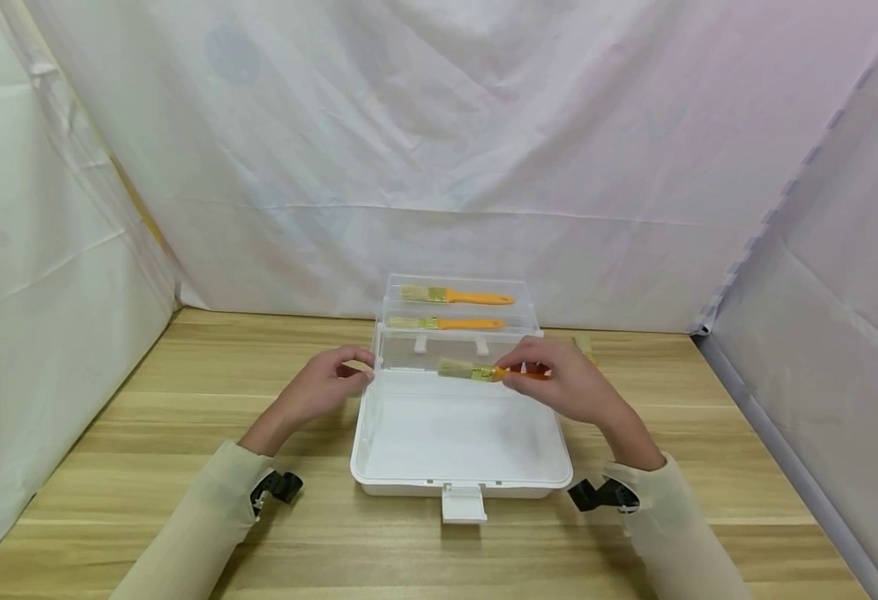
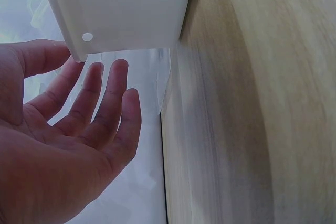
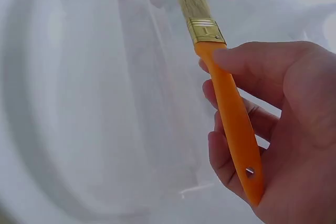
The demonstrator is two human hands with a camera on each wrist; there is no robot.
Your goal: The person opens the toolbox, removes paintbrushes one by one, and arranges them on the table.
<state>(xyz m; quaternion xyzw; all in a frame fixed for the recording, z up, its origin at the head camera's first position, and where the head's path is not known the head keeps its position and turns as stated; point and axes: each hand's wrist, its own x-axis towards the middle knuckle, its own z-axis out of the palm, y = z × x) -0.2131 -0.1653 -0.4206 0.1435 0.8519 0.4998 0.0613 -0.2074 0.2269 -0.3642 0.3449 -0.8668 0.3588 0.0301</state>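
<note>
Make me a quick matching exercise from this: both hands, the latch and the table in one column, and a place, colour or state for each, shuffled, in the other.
Column one:
1. Left hand
2. Right hand
3. Latch
4. Table

Column two:
A. White, at the front edge of the box
B. Wood-patterned, underneath everything
C. Holding a brush by its orange handle
D. At the box's rear left corner

Right pairs: 1-D, 2-C, 3-A, 4-B.
</note>
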